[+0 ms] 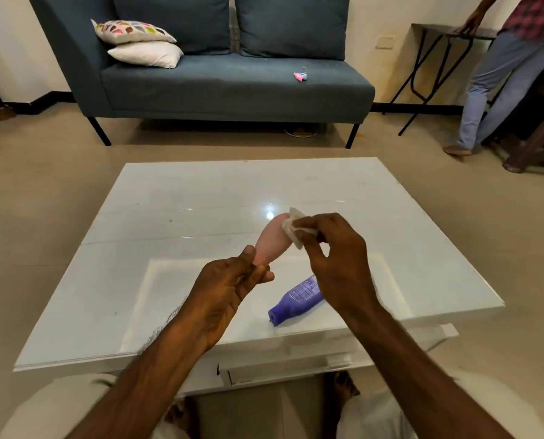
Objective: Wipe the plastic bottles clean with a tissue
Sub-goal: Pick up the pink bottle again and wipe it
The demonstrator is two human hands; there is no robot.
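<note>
My left hand grips the narrow cap end of a pale pink plastic bottle, which points away from me above the white table. My right hand pinches a white tissue and presses it against the bottle's upper right side near its wide end. A purple plastic bottle lies on its side on the table below my right wrist, cap toward me; its far end is hidden by my hand.
A blue sofa with two small pillows and a small pink item stands beyond the table. A person stands at the far right beside a folding table. My knees show under the table's near edge.
</note>
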